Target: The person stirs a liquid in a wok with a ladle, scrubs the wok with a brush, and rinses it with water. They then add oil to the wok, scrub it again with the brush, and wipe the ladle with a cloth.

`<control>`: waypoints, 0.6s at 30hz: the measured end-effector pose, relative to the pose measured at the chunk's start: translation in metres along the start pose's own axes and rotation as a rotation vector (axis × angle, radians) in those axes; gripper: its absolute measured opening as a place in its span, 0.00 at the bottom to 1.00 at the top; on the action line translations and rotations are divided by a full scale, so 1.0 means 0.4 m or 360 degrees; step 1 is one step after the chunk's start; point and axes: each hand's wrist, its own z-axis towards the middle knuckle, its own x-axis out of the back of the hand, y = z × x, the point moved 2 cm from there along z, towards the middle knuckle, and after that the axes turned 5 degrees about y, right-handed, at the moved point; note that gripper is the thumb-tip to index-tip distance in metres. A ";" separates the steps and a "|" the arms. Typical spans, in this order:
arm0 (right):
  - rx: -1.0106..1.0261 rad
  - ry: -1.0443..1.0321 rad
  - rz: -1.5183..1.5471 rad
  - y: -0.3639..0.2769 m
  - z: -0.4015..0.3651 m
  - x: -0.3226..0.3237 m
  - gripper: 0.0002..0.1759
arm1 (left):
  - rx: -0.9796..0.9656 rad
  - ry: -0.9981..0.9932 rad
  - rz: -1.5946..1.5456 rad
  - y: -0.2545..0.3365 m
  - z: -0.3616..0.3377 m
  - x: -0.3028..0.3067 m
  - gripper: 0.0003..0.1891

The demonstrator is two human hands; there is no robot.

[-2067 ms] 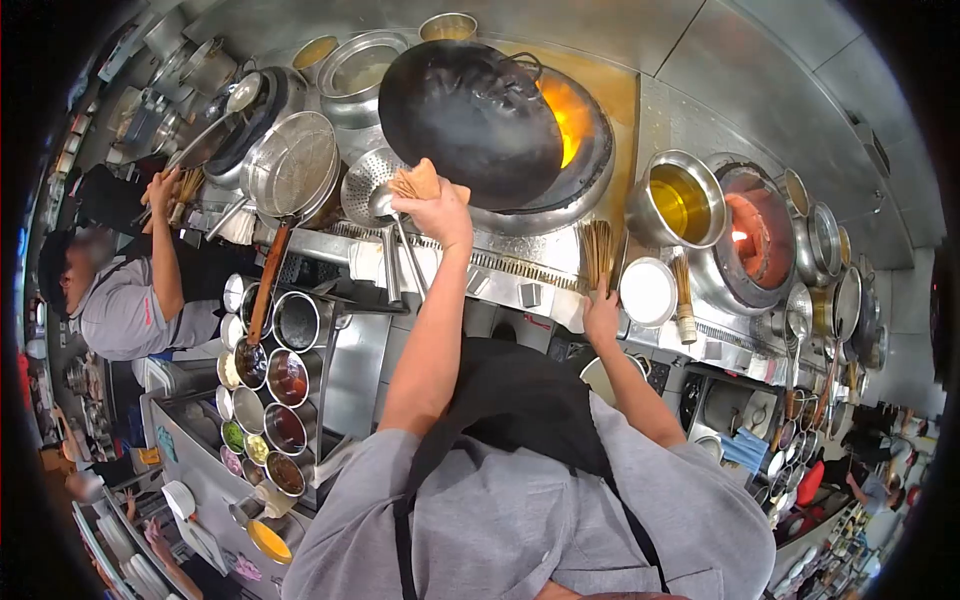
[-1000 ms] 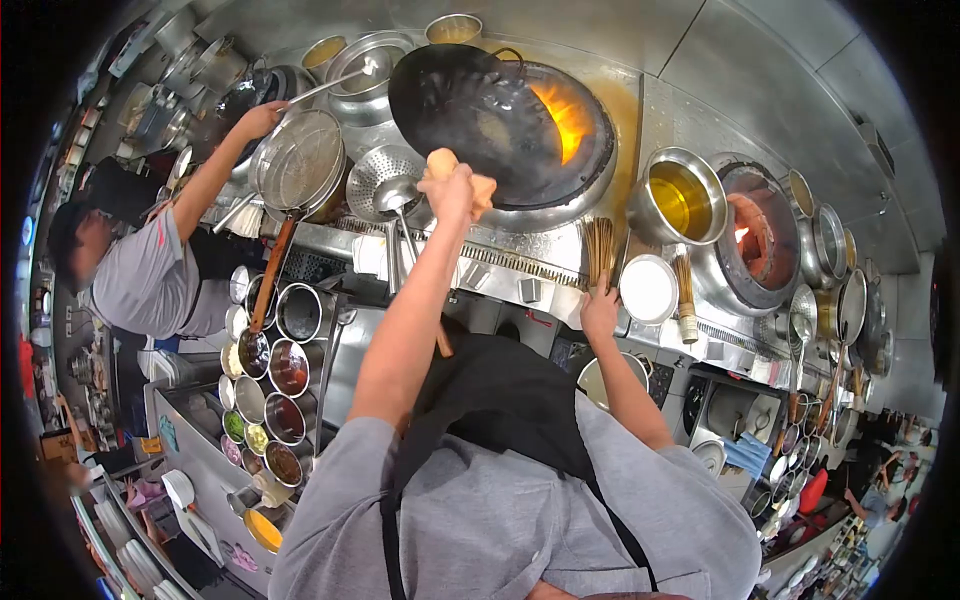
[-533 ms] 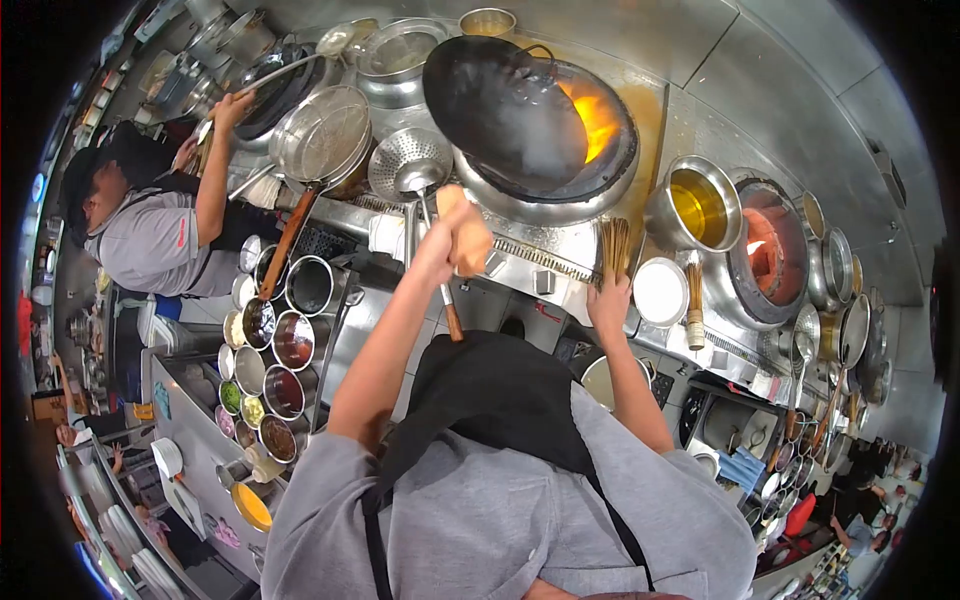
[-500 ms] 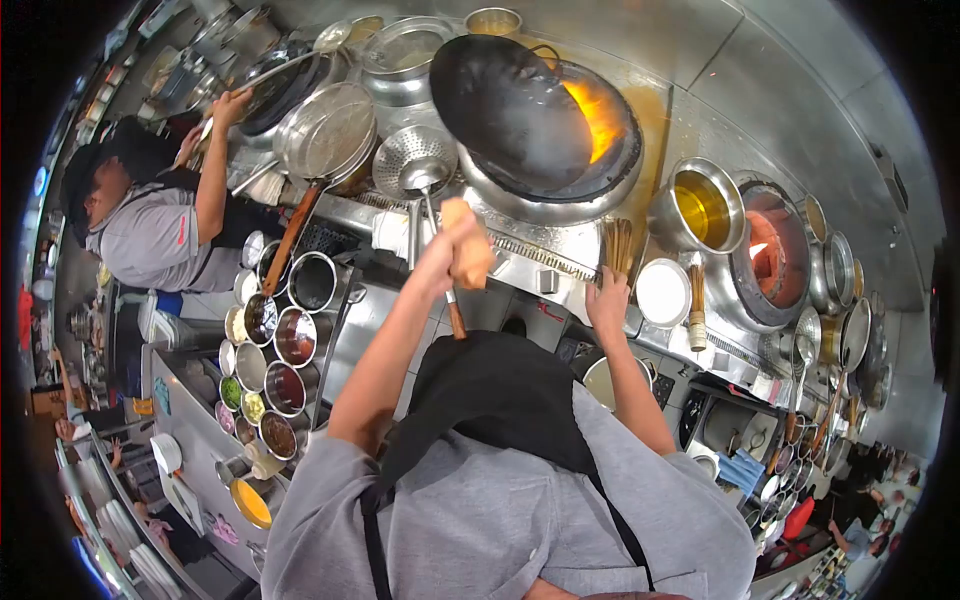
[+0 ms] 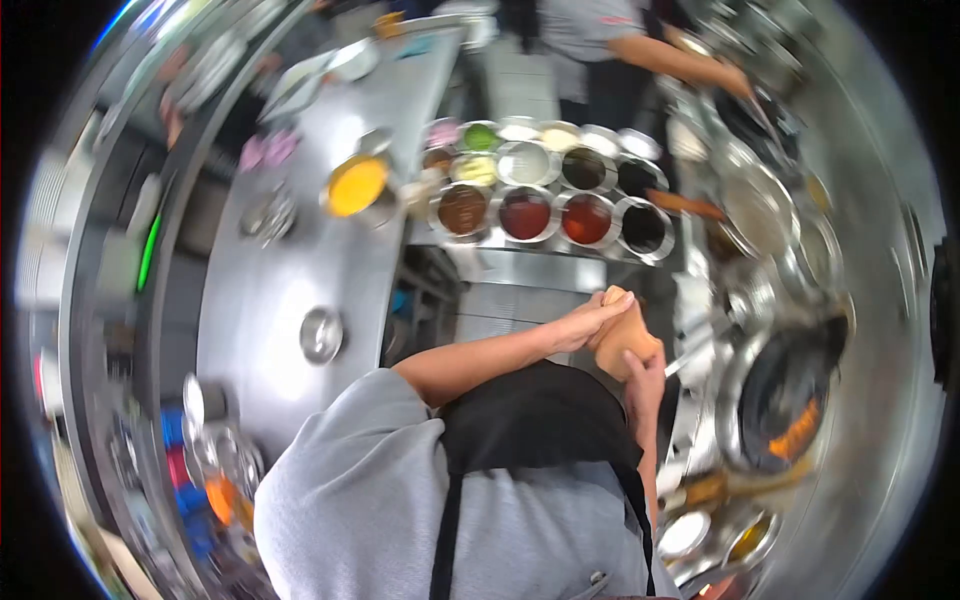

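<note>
Both of my hands are on a folded orange-tan cloth (image 5: 622, 345) in front of my black apron. My left hand (image 5: 588, 322) grips its upper left side, thumb lying across the top. Fingers of my right hand (image 5: 645, 378) close on its lower right corner. To the right of them sits a dark wok (image 5: 785, 385) over a burner, with orange flame (image 5: 797, 432) at its lower edge. The view is partly smeared by motion.
Ahead stand rows of round metal containers with sauces, among them a red sauce pot (image 5: 527, 214). A steel counter (image 5: 300, 270) on the left carries a yellow-filled container (image 5: 358, 187) and a small metal bowl (image 5: 321, 335). Another person's arm (image 5: 680, 62) reaches toward the stove at top right.
My body and view have turned left, away from the wok. My right hand has left the bamboo brush and now grips the cloth along with my left hand.
</note>
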 end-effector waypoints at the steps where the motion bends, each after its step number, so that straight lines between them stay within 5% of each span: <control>1: 0.0053 -0.0094 0.0114 0.004 0.019 -0.046 0.23 | -0.0047 -0.0047 -0.0125 0.038 -0.037 0.063 0.36; 6: -0.0002 -0.0431 0.0395 -0.013 0.048 -0.361 0.26 | -0.0252 -0.0218 -0.0553 0.163 -0.230 0.319 0.27; 11: -0.0147 -0.0585 0.0445 0.052 0.048 -0.550 0.28 | -0.0003 -0.0552 -0.1018 0.173 -0.277 0.519 0.28; 16: -0.0042 -0.0119 0.0311 0.103 0.037 -0.571 0.21 | -0.0048 -0.0089 -0.0354 0.177 -0.242 0.591 0.26; 18: -0.0086 0.0120 -0.0169 0.115 0.031 -0.568 0.19 | -0.0036 -0.0026 -0.0208 0.186 -0.236 0.568 0.26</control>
